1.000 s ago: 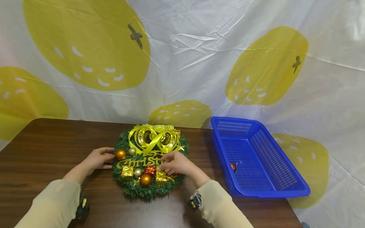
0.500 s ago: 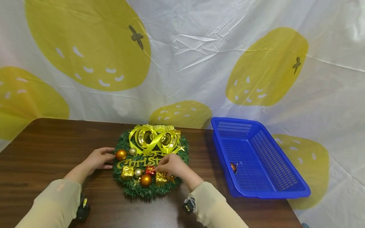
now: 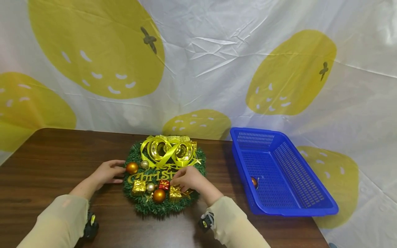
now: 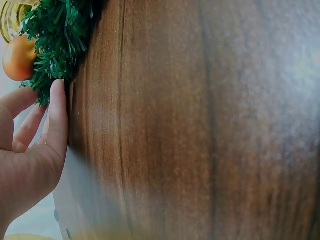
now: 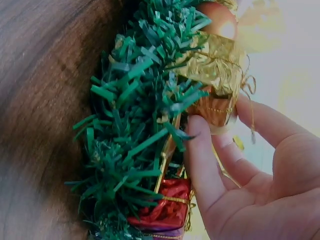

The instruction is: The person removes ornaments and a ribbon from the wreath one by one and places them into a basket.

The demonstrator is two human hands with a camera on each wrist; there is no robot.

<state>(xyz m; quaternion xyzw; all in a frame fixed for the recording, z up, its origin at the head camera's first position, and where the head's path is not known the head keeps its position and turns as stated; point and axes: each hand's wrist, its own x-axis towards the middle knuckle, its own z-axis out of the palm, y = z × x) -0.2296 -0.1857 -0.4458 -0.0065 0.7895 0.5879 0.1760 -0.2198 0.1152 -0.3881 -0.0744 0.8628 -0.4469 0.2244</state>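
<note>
Fingers of right hand (image 3: 188, 179) pinch bauble (image 5: 218, 118) beside gold box (image 5: 212, 60); fingers of left hand (image 3: 106, 172) loose, touching wreath (image 3: 158, 208).

Creased white cloth backdrop (image 3: 214, 86), yellow fruit print (image 3: 96, 48); dark wood-grain table (image 3: 59, 151).

One wreath (image 3: 155, 208), two bells (image 3: 157, 149), one basket (image 3: 297, 211) (plus one table (image 3: 56, 158)).

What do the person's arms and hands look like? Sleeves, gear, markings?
Left sleeve and right sleeve: plain pale cream, loose, thin-looking. Left wrist unit and right wrist unit: small, black, boxy, each with a yellow-green mark; a light strap shows on the right one. Left hand and right hand: bare, no gloves.
</note>
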